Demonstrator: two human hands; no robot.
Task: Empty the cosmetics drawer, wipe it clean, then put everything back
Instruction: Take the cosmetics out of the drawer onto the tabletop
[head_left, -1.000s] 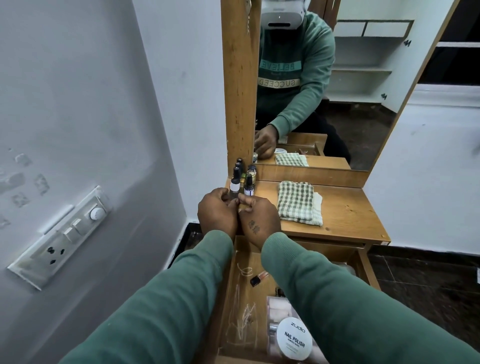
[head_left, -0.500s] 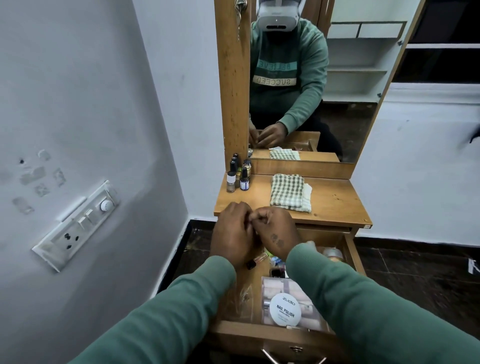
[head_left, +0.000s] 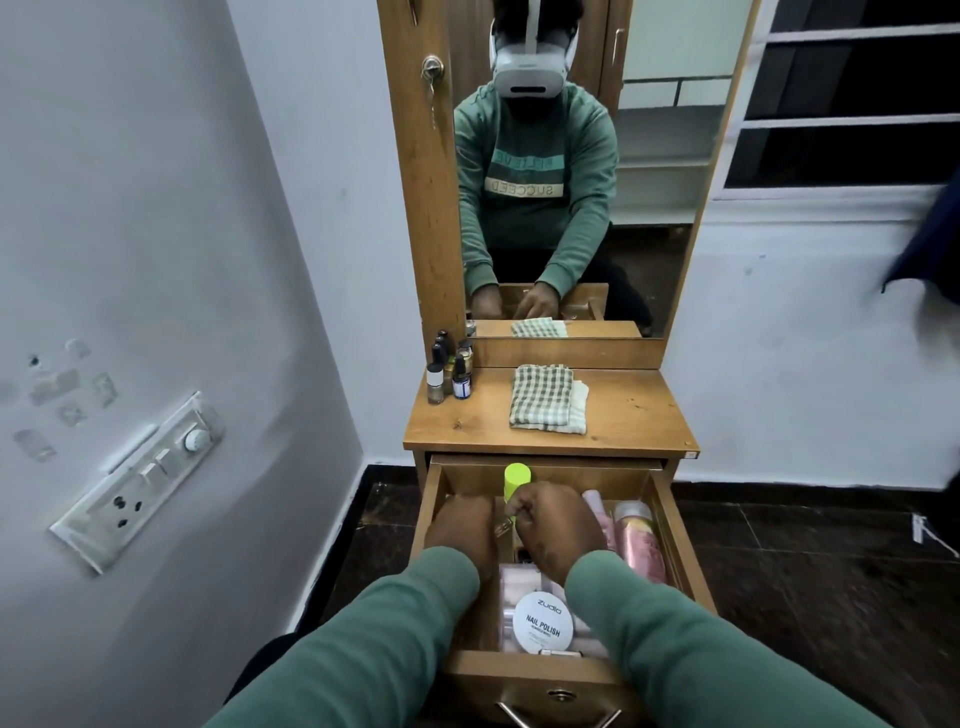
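The wooden cosmetics drawer (head_left: 680, 540) is pulled open below the dressing table top (head_left: 623, 415). Both my hands are inside it. My right hand (head_left: 558, 525) has its fingers curled round a lime-green capped bottle (head_left: 517, 478) that stands at the back of the drawer. My left hand (head_left: 460, 530) reaches down beside it, with its fingers hidden. A small glassy item (head_left: 502, 530) shows between the two hands. Also in the drawer are pink bottles (head_left: 641, 545) and a white nail polish wipes tub (head_left: 543, 621). Several small bottles (head_left: 449, 371) stand on the top's back left corner.
A folded green checked cloth (head_left: 545, 397) lies in the middle of the table top. The mirror (head_left: 571, 182) rises behind it. A wall with a switch panel (head_left: 140, 478) runs close on the left. The floor is dark tile (head_left: 805, 597).
Both hands have come down from the small bottles on the table top into the open drawer. The view has pulled back and now shows the whole drawer.
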